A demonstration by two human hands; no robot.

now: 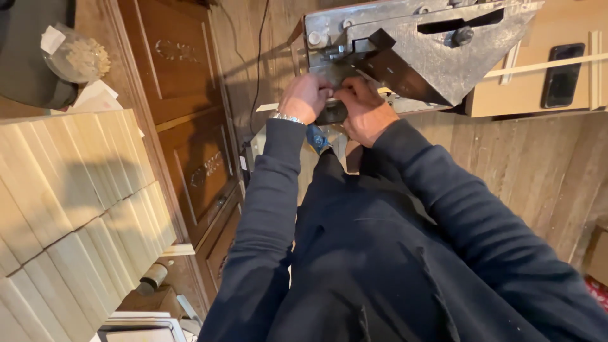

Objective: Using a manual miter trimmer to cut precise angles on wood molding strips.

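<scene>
Both of my hands are at the near edge of a grey metal machine [437, 47] with an angled plate. My left hand [306, 96], with a metal bracelet on its wrist, is closed with fingers curled against a small dark part under the plate. My right hand [364, 111] meets it from the right, fingers also curled on that part. What exactly the fingers pinch is hidden by the hands. A thin pale wooden strip [544, 65] runs out to the right from behind the plate. Both arms wear dark sleeves.
Stacks of pale wooden slats [69, 209] fill the left. A carved wooden door [190, 126] lies beside them. A dark phone [563, 75] rests on a light wooden board at upper right. A clear bag of small pieces [76, 57] sits upper left. Plank floor lies below right.
</scene>
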